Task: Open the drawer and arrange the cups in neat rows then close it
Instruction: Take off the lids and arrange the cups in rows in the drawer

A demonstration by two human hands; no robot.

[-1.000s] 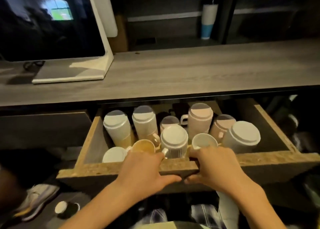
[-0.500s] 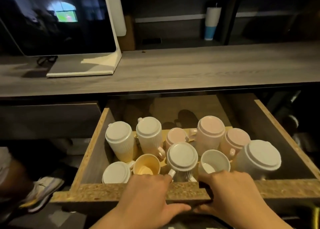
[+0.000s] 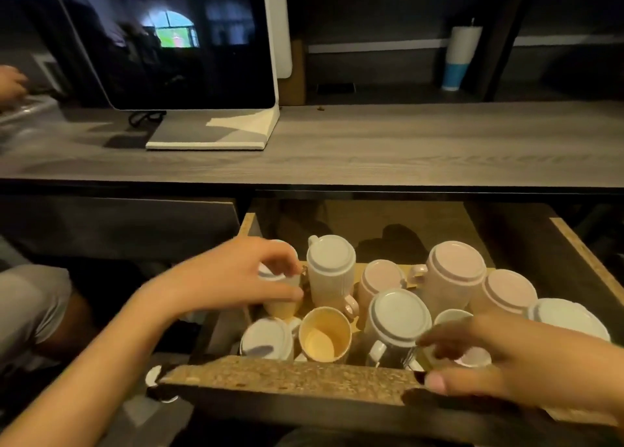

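Observation:
The drawer [image 3: 290, 377] stands pulled out under the desk, with several cups crowded at its front. Most are upside down: a tall white mug [image 3: 331, 271], a tall pink mug [image 3: 452, 277], a white mug with handle [image 3: 395, 325]. A yellow cup [image 3: 324, 335] stands upright. My left hand [image 3: 233, 274] is closed around the far-left upside-down white cup [image 3: 280, 298], which it partly hides. My right hand [image 3: 506, 355] hovers with fingers spread over the drawer's front edge, above a small upright white cup [image 3: 452, 316], holding nothing.
A monitor on a white stand [image 3: 216, 132] sits on the grey desktop [image 3: 405, 142]. A white and blue tumbler [image 3: 459, 58] stands on the back shelf. Another person's hand [image 3: 11, 81] shows at far left. The drawer's back half holds no cups.
The drawer has slid further out. My left hand left the front edge and took hold of the far-left white cup. My right hand lifted off the edge and opened.

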